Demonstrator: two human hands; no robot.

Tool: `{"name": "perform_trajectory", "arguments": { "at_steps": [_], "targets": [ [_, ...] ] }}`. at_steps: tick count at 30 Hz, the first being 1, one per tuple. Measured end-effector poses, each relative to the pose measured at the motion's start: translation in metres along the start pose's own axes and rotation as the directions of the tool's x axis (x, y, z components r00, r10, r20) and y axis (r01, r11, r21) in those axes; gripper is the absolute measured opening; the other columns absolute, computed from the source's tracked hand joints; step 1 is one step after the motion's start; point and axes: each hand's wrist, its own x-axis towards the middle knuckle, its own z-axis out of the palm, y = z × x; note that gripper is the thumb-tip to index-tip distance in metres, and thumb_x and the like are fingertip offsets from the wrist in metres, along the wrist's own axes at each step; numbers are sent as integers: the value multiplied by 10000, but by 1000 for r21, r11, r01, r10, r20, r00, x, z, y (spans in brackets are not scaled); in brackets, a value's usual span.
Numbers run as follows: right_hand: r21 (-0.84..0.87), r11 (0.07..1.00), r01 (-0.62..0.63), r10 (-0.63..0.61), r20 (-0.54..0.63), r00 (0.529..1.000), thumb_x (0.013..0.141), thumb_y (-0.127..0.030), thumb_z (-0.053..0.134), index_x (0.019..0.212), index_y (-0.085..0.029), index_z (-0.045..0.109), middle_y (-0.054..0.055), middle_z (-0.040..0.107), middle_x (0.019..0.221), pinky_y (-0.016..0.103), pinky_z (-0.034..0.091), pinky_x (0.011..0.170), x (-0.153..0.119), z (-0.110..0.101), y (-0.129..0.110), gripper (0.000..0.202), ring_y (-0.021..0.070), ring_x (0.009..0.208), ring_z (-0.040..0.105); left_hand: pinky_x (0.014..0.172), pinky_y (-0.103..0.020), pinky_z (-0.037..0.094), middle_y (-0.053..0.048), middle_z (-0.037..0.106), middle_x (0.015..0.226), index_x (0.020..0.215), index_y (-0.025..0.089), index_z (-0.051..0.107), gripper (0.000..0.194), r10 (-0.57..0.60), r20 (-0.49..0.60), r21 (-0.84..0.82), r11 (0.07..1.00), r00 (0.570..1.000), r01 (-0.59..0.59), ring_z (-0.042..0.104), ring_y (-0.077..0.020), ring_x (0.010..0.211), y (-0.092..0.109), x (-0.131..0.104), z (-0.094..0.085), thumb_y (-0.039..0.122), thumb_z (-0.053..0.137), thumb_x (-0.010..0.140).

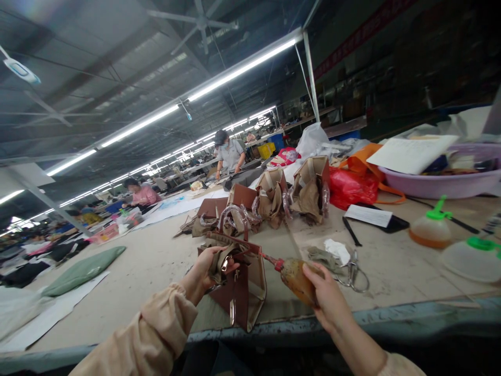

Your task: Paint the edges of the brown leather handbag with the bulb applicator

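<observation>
A brown handbag (247,297) with beige lining stands tilted near the table's front edge. My left hand (209,269) is closed on the bag's bunched beige lining, beside a metal zipper pull. In my right hand (324,292) is a stained amber squeeze bottle (298,279), held on its side. Its thin red nozzle points left and lies close to the bag's upper right edge; whether it touches cannot be told. Behind this bag stand several similar brown and beige bags (270,188), some with clear plastic wrap on their handles.
Scissors (357,277), a rag (323,258) and white tissue (337,250) lie right of the bottle. Farther right are two green-capped bottles (430,230) and a purple basin (442,180). A green cushion-like piece (86,270) lies left. Two people work at far tables.
</observation>
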Motion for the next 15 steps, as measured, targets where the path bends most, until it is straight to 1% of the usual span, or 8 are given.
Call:
{"name": "perform_trajectory", "arguments": {
  "at_steps": [3, 6, 9, 11, 13, 15],
  "targets": [
    [-27, 999, -43, 43, 28, 999, 516, -462, 832, 999, -270, 528, -31, 668, 774, 263, 506, 528, -1, -7, 1, 603, 199, 676, 652, 544, -369, 608, -94, 617, 463, 762, 49, 590, 194, 16, -20, 31, 999, 1000, -16, 588, -159, 391, 0, 1, -2, 110, 437, 864],
    [-26, 997, -77, 78, 50, 996, 522, -437, 838, 989, -266, 538, -33, 677, 739, 258, 501, 503, -3, -12, 0, 581, 203, 656, 658, 552, -366, 608, -84, 614, 466, 751, 61, 581, 180, 4, -23, 33, 999, 1000, -3, 589, -155, 400, 0, 1, -3, 124, 451, 860],
    [47, 994, -102, 97, 101, 990, 532, -369, 844, 957, -241, 577, -16, 707, 790, 247, 525, 557, -2, -14, -6, 518, 190, 688, 672, 531, -352, 604, -81, 617, 480, 757, 67, 579, 179, -12, -22, 37, 999, 1000, 13, 589, -155, 402, 0, -2, -2, 134, 449, 860],
    [118, 984, -133, 118, 122, 985, 526, -330, 841, 937, -229, 615, -6, 716, 811, 240, 533, 566, 1, -18, -11, 480, 178, 675, 672, 530, -342, 603, -77, 619, 489, 771, 70, 583, 179, -27, -11, 33, 999, 1000, 27, 593, -155, 406, 0, -4, -2, 139, 444, 860],
    [162, 972, -168, 151, 114, 982, 499, -347, 831, 880, -220, 649, 14, 714, 764, 247, 524, 504, 5, -27, -17, 442, 180, 599, 657, 536, -332, 602, -64, 615, 491, 788, 80, 585, 171, -42, 6, 16, 999, 999, 42, 594, -153, 409, 0, -7, -3, 147, 445, 859],
    [141, 981, -133, 115, 127, 985, 491, -424, 807, 799, -212, 665, 50, 703, 704, 266, 503, 433, 9, -40, -26, 400, 193, 528, 634, 530, -327, 599, -52, 616, 500, 810, 91, 586, 152, -44, 13, -13, 999, 999, 44, 594, -153, 413, -1, -11, -4, 156, 456, 853]
  ]
}}
